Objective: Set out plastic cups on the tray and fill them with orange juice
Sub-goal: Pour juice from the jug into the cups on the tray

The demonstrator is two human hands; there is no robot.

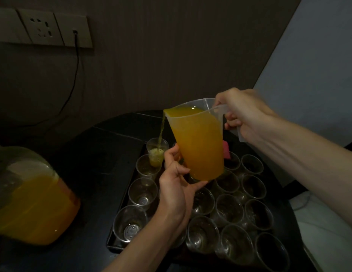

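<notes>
Now the juice-filled pitcher [196, 144] tilts spout-left over a part-filled cup [156, 152]; our right hand [247, 112] grips its handle, our left hand [175, 185] its base.

No text can be read.
The round moulded marks in the bottoms of the plastic cups [130, 225] are too small and dim to show any letters.

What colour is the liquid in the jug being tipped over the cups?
Orange-yellow, seen through the translucent jug in the head view.
</notes>
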